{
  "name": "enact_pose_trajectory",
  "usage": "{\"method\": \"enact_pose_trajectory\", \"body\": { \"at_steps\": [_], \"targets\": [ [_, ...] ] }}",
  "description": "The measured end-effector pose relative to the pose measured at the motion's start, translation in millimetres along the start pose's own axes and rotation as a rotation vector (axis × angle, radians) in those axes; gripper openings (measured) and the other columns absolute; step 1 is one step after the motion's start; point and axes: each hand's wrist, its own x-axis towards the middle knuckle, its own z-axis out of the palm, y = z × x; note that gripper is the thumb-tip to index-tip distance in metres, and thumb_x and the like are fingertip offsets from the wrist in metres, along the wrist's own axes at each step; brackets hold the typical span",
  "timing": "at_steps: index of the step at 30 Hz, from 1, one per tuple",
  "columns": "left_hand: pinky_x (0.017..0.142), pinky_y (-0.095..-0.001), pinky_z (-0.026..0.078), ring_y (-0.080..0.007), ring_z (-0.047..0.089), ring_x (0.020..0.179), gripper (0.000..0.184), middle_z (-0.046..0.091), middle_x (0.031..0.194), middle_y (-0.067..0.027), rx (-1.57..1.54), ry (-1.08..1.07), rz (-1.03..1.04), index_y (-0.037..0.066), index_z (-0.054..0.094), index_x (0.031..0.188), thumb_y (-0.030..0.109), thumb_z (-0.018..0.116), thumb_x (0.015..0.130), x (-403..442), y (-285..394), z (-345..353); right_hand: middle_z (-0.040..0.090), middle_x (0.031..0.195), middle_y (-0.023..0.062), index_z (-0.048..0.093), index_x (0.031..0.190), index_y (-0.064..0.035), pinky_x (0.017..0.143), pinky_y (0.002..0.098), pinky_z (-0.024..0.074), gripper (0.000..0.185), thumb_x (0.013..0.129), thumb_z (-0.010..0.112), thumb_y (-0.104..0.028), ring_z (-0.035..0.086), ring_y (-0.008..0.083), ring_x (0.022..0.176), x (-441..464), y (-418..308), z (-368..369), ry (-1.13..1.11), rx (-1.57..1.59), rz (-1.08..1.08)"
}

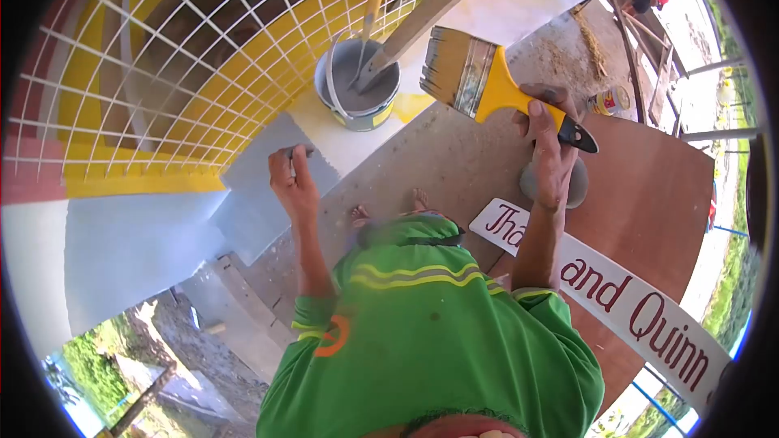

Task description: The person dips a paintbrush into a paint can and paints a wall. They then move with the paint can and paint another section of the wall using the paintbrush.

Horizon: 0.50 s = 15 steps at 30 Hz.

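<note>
Extending the right forearm upward just right of the frame's center, crossing in front of a white lettered sign (617,288). Wrapping the right hand (554,158) around the handle of a wide flat paintbrush (497,93), pressing the thumb along the near side and closing the fingers behind. Holding the left hand (294,182) left of center, in front of the grey part of a ledge (345,150), bending that elbow beside the green shirt (446,332) and curling the fingers into a loose fist; showing something small and dark at the fingertips, too small to tell whether pinching it or not. Holding the paintbrush in the upper middle of the frame, pointing tan-grey bristles toward the upper left, splitting into ragged, dark-tipped clumps; showing grey smears on the metal ferrule, and tapering from a broad yellow shoulder to a black handle end. Keeping the bristles apart from a paint bucket (372,122) on the ledge.
</note>
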Motion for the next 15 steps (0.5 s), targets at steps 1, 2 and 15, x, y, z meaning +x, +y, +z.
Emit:
{"method": "enact_pose_trajectory", "body": {
  "at_steps": [1, 2, 15],
  "targets": [
    [0.074, -0.0363, 0.044, -0.0275, 0.056, 0.082, 0.011, 0.062, 0.085, -0.011, 0.074, -0.01, 0.086, 0.002, 0.062, 0.09, 0.011, 0.056, 0.09, -1.6, -2.2, -1.1, 0.058, 0.076, 0.0033, 0.061, 0.1, -0.0011, 0.06, 0.0225, 0.0403, 0.022, 0.087, 0.063, -0.019, 0.051, 0.0084, 0.067, 7.3, 1.1, 9.2, -0.069, 0.004, -0.035],
    [0.077, -0.0377, 0.044, -0.0286, 0.055, 0.085, 0.01, 0.062, 0.087, -0.0105, 0.133, -0.021, 0.185, 0.003, 0.063, 0.093, 0.011, 0.059, 0.089, 2.7, 0.4, 1.6, 0.058, 0.075, 0.003, 0.062, 0.1, -0.0015, 0.06, 0.0224, 0.0402, 0.021, 0.087, 0.063, -0.018, 0.051, 0.0084, 0.067, 15.3, -0.4, 22.9, -0.119, -0.02, -0.026],
    [0.092, -0.0401, 0.036, -0.022, 0.045, 0.111, 0.032, 0.053, 0.119, -0.002, 0.492, -0.156, 0.515, 0.023, 0.066, 0.113, 0.016, 0.062, 0.083, 92.0, -21.6, 40.5, 0.06, 0.062, 0.0052, 0.065, 0.091, -0.0022, 0.052, 0.0253, 0.0425, 0.025, 0.085, 0.064, -0.026, 0.053, 0.0091, 0.054, 83.2, 31.7, 109.6, -0.431, -0.367, -0.091]
  ]
}}
